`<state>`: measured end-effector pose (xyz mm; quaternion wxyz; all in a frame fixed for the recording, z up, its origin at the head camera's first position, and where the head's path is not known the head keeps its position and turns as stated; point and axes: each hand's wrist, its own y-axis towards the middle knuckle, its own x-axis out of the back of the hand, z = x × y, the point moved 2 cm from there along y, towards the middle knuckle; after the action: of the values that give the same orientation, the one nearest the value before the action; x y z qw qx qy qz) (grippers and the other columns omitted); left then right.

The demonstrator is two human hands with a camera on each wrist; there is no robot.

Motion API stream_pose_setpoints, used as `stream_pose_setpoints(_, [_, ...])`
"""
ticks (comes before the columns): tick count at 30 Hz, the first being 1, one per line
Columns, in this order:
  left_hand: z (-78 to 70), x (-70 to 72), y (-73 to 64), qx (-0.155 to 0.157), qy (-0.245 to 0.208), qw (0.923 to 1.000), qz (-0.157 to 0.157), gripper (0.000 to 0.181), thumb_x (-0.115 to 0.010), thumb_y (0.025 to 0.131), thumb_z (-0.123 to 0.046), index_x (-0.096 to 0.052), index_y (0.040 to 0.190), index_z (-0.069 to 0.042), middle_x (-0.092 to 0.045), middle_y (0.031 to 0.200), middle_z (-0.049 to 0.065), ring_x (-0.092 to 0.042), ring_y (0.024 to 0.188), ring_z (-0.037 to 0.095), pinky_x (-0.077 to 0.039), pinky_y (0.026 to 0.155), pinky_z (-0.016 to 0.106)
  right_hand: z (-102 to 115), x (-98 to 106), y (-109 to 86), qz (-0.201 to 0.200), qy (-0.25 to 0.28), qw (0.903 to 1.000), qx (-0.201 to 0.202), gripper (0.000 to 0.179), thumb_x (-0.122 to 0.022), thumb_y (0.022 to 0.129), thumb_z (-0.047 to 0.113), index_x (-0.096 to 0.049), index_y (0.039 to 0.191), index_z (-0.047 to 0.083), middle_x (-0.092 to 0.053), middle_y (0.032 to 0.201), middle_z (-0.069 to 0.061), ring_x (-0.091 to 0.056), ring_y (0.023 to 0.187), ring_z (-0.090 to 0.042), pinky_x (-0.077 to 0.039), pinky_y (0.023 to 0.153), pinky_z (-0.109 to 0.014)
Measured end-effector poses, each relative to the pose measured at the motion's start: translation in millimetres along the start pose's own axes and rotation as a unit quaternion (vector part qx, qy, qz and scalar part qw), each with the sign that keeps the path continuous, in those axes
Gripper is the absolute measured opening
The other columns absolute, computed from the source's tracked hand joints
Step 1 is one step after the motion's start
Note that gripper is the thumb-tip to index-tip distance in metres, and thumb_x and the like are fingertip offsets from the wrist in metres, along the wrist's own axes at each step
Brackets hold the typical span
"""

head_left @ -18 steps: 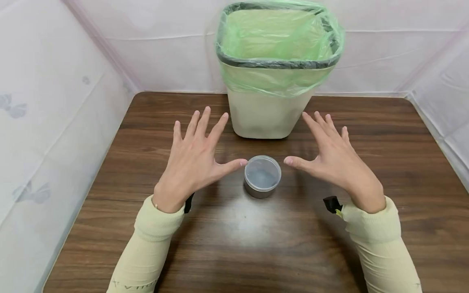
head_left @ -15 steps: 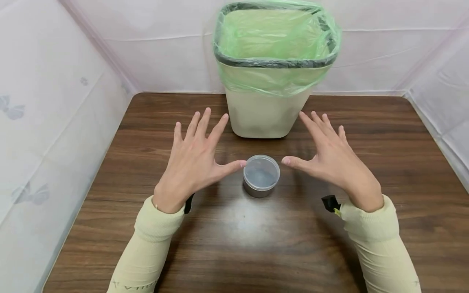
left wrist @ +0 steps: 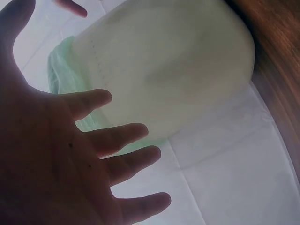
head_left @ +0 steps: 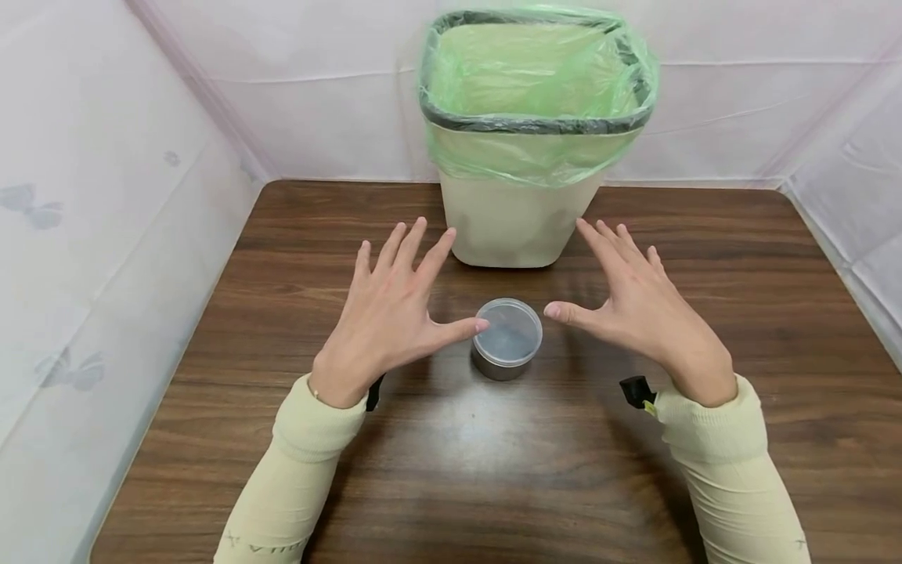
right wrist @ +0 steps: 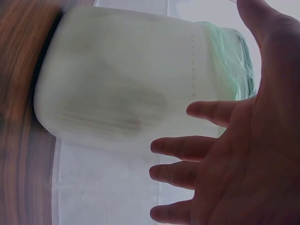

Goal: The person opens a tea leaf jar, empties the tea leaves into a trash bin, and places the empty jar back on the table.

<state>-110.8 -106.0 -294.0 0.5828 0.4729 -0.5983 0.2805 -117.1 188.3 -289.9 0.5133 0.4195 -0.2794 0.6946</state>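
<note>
The fingers are spread apart on the left hand and the right hand alike. Between the hands a round tub sits on the brown table; whether the left thumb touches it, I can't tell. On the far side stands a pale bin lined with green plastic.

You have a brown wood-grain table before you, with a round container and, farther back, an upright cream bin on it.
</note>
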Motion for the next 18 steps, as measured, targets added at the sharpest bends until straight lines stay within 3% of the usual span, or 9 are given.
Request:
stream_pose_setpoints(7, [-3.7,-4.7,2.2,-0.012,-0.010,0.9997,0.021,0.109,-0.042,0.077,-0.092,-0.031,0.160,-0.023,-0.027,0.163,0.014,-0.022,0.150,0.035,-0.018,0.113,0.068,1.8,-6.4,1.8,0.020,0.003,0.9998,0.000,0.109,-0.071,0.081,0.069,-0.017,0.163,0.023,-0.021,0.165,-0.015,-0.010,0.152,-0.037,-0.005,0.114,-0.068])
stream_pose_setpoints(14, [-1.4,-7.3,-0.8,-0.015,-0.003,0.9994,0.032,0.109,-0.043,0.077,-0.091,-0.031,0.160,-0.021,-0.029,0.162,0.016,-0.023,0.149,0.037,-0.020,0.112,0.068,5.2,-11.1,4.0,0.032,-0.005,0.9994,0.010,0.108,-0.069,0.081,0.071,-0.019,0.163,0.023,-0.022,0.166,0.000,-0.012,0.153,-0.032,-0.009,0.115,-0.067])
stream_pose_setpoints(18, [0.3,-7.6,-2.5,-0.020,0.002,0.9993,0.031,0.109,-0.045,0.077,-0.090,-0.033,0.159,-0.020,-0.031,0.160,0.017,-0.026,0.148,0.038,-0.022,0.111,0.068,8.7,-13.9,5.2,0.037,-0.009,0.9991,0.020,0.108,-0.069,0.080,0.071,-0.020,0.163,0.022,-0.023,0.165,0.001,-0.013,0.153,-0.031,-0.012,0.114,-0.067])
